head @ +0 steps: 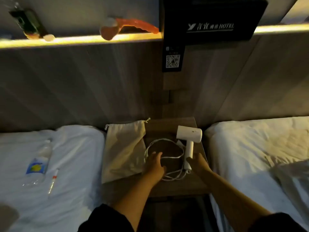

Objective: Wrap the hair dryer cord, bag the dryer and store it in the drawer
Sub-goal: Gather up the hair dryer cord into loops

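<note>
Black sign [210, 27] reads "HOTEL"; QR tag [173, 61] below. R hand [198, 162] grips hair dryer [189, 136] handle above surface [168, 124]; L hand [154, 166], fingers spread, over loose cord [167, 158]. Bag [124, 151] adj. left; bottle [39, 163] on bed [75, 148].

1. I'm looking into a hotel room: the black sign [210, 27] on the far wall reads "HOTEL".
2. The left bed [75, 156] and right bed [250, 144], both white-sheeted, flank a small wooden worktop [167, 126].
3. A QR-code card [173, 61] hangs below the sign.

black wall sign [215, 19] reads "hotel"; qr code [172, 61] below.
</note>
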The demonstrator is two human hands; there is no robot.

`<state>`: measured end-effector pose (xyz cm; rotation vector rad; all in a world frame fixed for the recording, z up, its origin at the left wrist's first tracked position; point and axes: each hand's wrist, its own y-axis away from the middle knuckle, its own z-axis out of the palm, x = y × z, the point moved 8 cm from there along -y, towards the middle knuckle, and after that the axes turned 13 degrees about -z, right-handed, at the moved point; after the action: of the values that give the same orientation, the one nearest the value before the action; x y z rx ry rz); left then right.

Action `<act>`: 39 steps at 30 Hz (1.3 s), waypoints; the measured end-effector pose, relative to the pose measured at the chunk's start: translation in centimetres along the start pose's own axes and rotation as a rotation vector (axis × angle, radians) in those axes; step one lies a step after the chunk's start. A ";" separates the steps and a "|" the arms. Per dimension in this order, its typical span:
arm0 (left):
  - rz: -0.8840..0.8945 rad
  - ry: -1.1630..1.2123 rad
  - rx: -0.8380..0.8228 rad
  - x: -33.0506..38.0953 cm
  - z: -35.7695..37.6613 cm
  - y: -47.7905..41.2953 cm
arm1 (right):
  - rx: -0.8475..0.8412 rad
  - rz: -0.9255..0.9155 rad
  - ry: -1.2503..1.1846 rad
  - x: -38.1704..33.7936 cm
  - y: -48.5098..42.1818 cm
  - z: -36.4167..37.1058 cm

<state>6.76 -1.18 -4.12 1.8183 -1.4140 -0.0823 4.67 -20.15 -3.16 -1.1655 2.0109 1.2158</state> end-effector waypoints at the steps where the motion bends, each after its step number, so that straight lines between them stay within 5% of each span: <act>1: -0.029 -0.024 0.064 -0.4 0.3 -1.2 | 0.038 0.000 -0.050 0.7 -1.1 0.5; 7: -0.095 -0.096 0.200 -2.4 3.0 -8.3 | 0.236 0.019 -0.028 5.0 -5.9 2.9; 14: 0.144 -0.419 0.389 -2.5 5.4 -10.6 | 0.404 -0.125 0.191 6.1 -8.7 4.4; 19: 0.297 -0.415 0.504 -1.8 6.0 -10.0 | 0.433 -0.171 0.359 6.5 -9.1 4.2; 32: 0.685 -0.057 0.781 0.3 5.2 -4.5 | 0.318 -0.455 0.605 6.1 -7.5 4.2; 39: 0.757 0.240 0.581 -7.5 11.4 1.7 | 0.364 -0.458 0.433 12.3 2.0 4.2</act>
<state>-3.04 -1.27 -13.74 1.5065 -1.9728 0.9848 -3.23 -21.03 -13.64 -1.6710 1.9789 0.3749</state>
